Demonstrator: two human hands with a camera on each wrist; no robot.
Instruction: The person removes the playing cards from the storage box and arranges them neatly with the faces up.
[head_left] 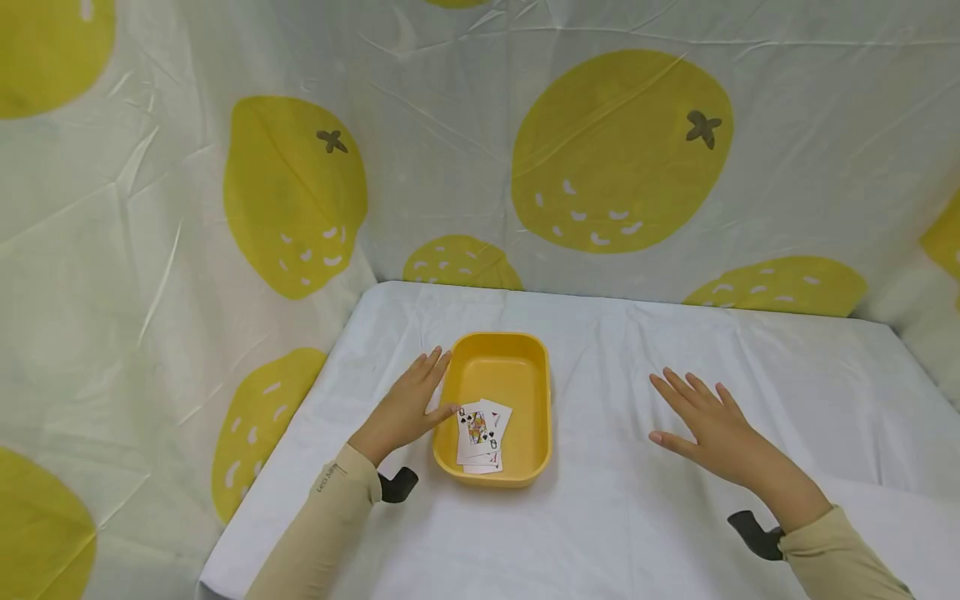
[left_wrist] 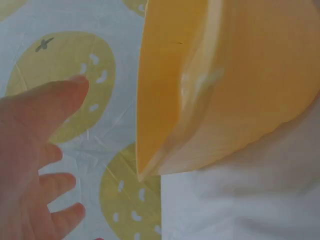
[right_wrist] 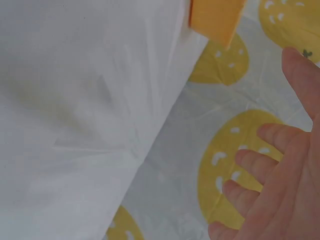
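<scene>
A yellow plastic tub (head_left: 528, 417) with rounded corners stands on the white-covered table. Inside it, toward the near left, lies a small fanned stack of playing cards (head_left: 477, 429), a queen of spades on top. My left hand (head_left: 408, 406) is spread at the tub's left side, its thumb reaching over the rim in the head view. A gap shows between that thumb and the tub (left_wrist: 200, 90) in the left wrist view. Well to the right of the tub, my right hand (head_left: 712, 433) hovers over the cloth, fingers extended and apart, holding nothing.
A white cloth (head_left: 600, 533) with creases covers the table. Pale curtains with a lemon print (head_left: 622, 150) hang behind and at the sides, close to the table's edges. Dark curved pieces (head_left: 397, 485) stick out near both sleeve cuffs.
</scene>
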